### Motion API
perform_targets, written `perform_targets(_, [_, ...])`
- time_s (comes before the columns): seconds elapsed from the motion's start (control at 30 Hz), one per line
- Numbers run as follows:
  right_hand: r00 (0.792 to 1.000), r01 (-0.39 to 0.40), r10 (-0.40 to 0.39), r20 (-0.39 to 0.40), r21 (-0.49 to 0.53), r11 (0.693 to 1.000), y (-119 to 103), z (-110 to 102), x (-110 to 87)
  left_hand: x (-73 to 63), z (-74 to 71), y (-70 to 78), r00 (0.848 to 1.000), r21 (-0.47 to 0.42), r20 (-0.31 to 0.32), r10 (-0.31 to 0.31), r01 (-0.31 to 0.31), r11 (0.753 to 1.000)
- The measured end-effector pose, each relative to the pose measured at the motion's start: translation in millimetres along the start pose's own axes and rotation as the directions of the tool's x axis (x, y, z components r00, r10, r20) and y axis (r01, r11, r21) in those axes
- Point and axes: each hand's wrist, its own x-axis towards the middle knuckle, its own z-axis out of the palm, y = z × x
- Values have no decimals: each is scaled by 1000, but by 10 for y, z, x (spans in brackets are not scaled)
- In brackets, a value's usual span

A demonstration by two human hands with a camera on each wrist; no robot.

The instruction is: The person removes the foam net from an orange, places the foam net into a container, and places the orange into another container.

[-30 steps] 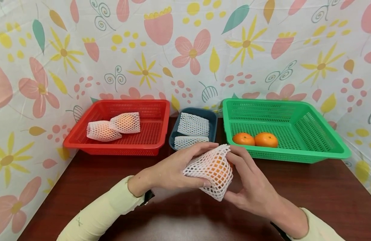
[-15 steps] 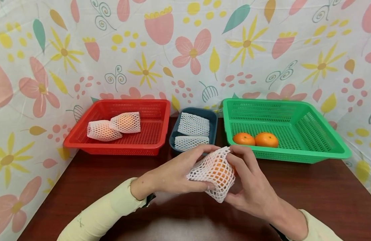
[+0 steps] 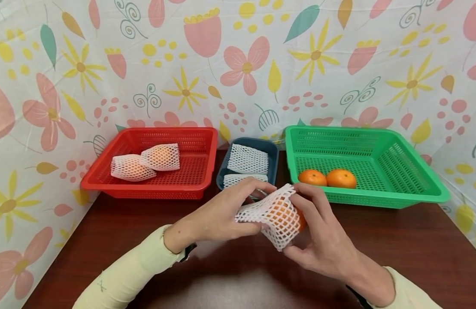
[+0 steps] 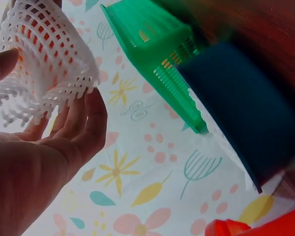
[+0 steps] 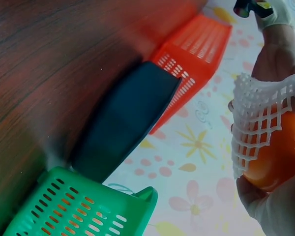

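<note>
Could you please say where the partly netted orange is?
In the head view, right of centre, the orange is partly inside the white net between the left hand and right hand, nearer than the blue tray.

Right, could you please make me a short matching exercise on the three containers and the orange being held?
Column one
1. Red basket
2. Navy tray
3. Green basket
4. Held orange

Column two
A. Holds two bare oranges
B. Is partly covered by a white foam net
C. Holds two netted fruits
D. Holds flat white nets

Right pairs: 1-C, 2-D, 3-A, 4-B
</note>
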Motion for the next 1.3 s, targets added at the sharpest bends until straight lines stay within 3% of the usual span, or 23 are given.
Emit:
perform_targets(0.27, [1000, -2, 2, -3, 4, 1000, 5, -7, 5, 10, -45, -5, 998, 24, -58, -20, 21, 999])
perform_targets(0.63, [1000, -1, 1, -6, 20, 1000, -4, -13, 38, 16, -68, -45, 988, 118, -149, 44, -27, 993])
perform_targets(1.3, [999, -1, 1, -35, 2, 1000, 97, -91, 109, 18, -128, -177, 967, 129, -249, -44, 78, 989])
